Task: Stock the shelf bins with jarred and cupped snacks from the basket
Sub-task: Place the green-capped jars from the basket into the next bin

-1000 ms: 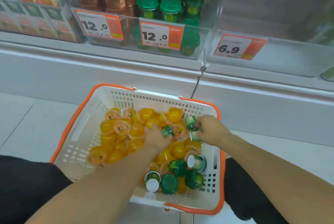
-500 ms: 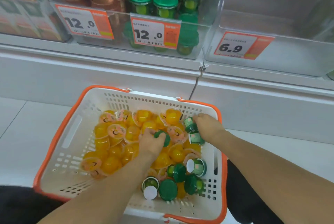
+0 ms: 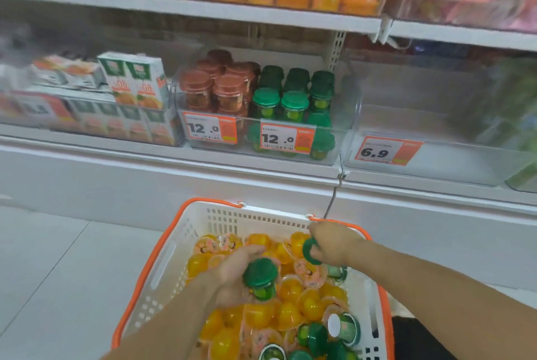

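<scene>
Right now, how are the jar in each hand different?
The jar in the left hand shows its whole green lid and glass body; the right hand hides all but the lid rim of its jar. The left jar is held over the yellow cups; the right one near the basket rim. Both lids are green.

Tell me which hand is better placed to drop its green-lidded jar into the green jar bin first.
Probably the right hand. It grips its green-lidded jar up at the basket's far rim, nearer the green jar bin. The left hand holds its jar lower, over the orange cups.
</scene>
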A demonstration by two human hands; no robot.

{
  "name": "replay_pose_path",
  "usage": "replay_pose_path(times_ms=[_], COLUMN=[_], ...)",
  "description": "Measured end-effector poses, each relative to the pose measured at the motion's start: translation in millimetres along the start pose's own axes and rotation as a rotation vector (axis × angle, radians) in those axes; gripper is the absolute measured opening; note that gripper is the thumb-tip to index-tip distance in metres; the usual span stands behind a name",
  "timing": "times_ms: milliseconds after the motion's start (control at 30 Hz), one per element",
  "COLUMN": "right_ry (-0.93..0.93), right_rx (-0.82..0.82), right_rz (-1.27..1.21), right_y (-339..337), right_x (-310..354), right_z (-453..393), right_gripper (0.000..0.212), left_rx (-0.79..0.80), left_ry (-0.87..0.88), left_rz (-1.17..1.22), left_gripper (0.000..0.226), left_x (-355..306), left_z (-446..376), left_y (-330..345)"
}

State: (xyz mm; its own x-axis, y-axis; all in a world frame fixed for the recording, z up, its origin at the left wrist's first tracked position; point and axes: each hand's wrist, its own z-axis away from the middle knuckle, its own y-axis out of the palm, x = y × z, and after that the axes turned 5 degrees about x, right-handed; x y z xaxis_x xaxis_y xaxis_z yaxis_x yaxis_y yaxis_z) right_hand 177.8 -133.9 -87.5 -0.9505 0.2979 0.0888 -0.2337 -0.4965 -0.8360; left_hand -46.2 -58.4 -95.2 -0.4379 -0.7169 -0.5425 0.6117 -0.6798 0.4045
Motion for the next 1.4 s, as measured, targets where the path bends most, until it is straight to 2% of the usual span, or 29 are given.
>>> replay_pose_path(times_ms=[133, 233, 367, 467, 600, 700, 767, 833, 933, 1033, 1100, 1200, 1267, 1400], right_ry=[-0.083, -0.092, -0.191, -0.222, -0.230, -0.211, -0.223, -0.311, -0.458, -0.470, -0.392, -0.150, -0.041, 0.051], right_rx=[-0.124, -0.221, -0.121, -0.077, -0.111, -0.271, -0.419, -0.531, -0.549, -0.593, -0.681, -0.797, -0.806, -0.755], right_rz=[-0.277, -0.717, -1.261, -1.415, -1.338, -0.971, -0.755, -0.690, -0.634, -0.664, -0.625, -0.437, -0.349, -0.275], right_y=[-72, -117, -144, -147, -151, -160, -167, -175, -185, -199, -209, -228, -237, -249], right_x=[27, 36, 40, 46, 48, 41, 34, 29, 25, 20, 14, 5, 4, 6], right_z=[29, 49, 68, 73, 73, 78, 82, 85, 91, 94, 88, 74, 62, 35], right_gripper=[0.029, 0.018, 0.023, 0.027, 0.026, 0.026, 0.036, 0.043, 0.039, 0.037, 0.032, 0.025, 0.030, 0.031], left_rx=[-0.012, -0.052, -0.014, 0.021, -0.114, -0.130, -0.103, -0.060, 0.010, 0.014, -0.024, -0.073, -0.102, -0.127], left_ry=[-0.010, 0.021, 0.141, 0.224, 0.298, 0.299, 0.300, 0.314, 0.381, 0.444, 0.448, 0.406, 0.393, 0.374], left_rz=[-0.469, -0.670, -0.575, -0.462, -0.472, -0.418, -0.423, -0.417, -0.366, -0.282, -0.182, -0.071, -0.083, -0.084], left_gripper=[0.049, 0.056, 0.076, 0.077, 0.058, 0.054, 0.053, 0.049, 0.045, 0.047, 0.053, 0.050, 0.042, 0.036], left_x=[-70, -122, -148, -148, -150, -156, -159, -164, -171, -175, -176, -174, -171, -167], left_z=[43, 78, 105, 106, 102, 99, 100, 103, 105, 106, 104, 97, 91, 83], left_y=[10, 18, 32, 42, 62, 69, 72, 74, 75, 79, 81, 76, 72, 69])
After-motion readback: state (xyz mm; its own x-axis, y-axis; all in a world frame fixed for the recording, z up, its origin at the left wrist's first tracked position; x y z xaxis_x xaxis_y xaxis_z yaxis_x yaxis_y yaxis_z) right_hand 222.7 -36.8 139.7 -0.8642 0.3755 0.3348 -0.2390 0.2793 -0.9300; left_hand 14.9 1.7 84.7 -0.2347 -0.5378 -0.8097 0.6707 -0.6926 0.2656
